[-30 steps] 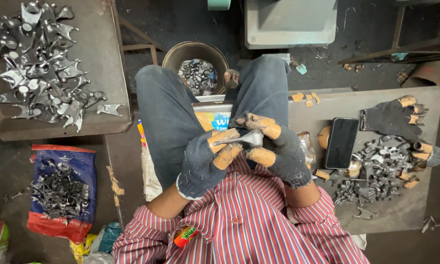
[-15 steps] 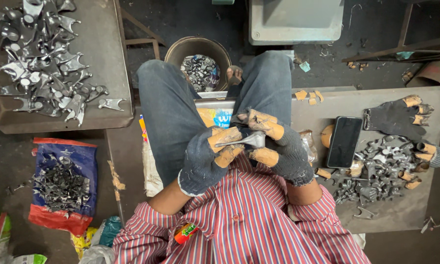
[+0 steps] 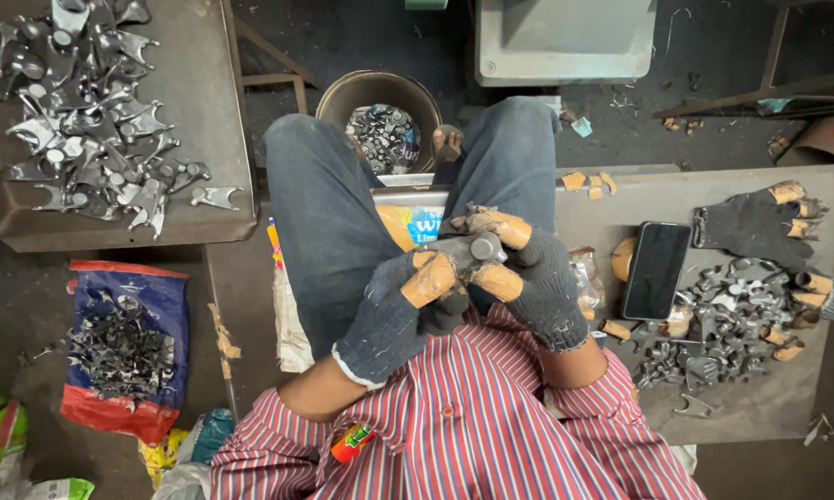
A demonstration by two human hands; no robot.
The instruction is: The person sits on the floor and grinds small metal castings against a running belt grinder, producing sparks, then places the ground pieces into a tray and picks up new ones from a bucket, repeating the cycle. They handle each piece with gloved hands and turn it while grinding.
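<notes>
Hands (image 3: 468, 278) still clasping metal part (image 3: 477, 248)

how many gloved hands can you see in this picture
4. The person's left hand and right hand meet over the lap on a small metal part. Two more gloved hands, a co-worker's, are at the right: one beside the phone, one at the edge.

Hands hemmed in over the lap

The gloved left hand (image 3: 394, 315) and right hand (image 3: 528, 278) sit between the knees (image 3: 324, 185). Rightward, the phone (image 3: 656, 270), a co-worker's gloved hands (image 3: 759, 227) and a pile of metal parts (image 3: 722, 324) crowd the table (image 3: 759, 407). Ahead, the bucket (image 3: 380, 93) blocks; bare table strips stay passable near the edges.
</notes>
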